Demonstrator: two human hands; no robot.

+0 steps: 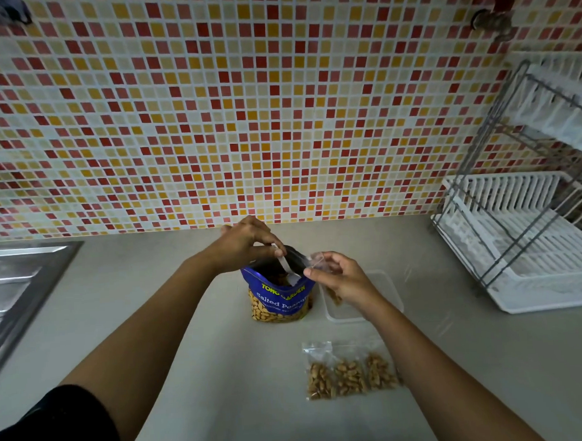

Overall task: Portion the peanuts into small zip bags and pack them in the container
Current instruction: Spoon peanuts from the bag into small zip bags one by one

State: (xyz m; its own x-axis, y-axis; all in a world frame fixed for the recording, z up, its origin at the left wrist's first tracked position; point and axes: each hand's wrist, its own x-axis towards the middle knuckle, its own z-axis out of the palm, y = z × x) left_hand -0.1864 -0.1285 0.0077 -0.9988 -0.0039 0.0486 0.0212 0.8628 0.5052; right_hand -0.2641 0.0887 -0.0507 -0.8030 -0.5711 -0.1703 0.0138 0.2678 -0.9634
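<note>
Glossy foil peanut pouch (279, 299), clear plastic zip bags (351, 371), matt smooth countertop (188, 341), brushed metal sink (15, 282).

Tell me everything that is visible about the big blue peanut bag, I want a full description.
The peanut bag is a glossy blue pouch with yellow and white print reading "Salted Peanuts" and a picture of peanuts along its lower part. It stands upright on the grey counter, its top open and dark inside. A white spoon, held by the left hand, dips into the opening. The clear container sits just to its right.
</note>
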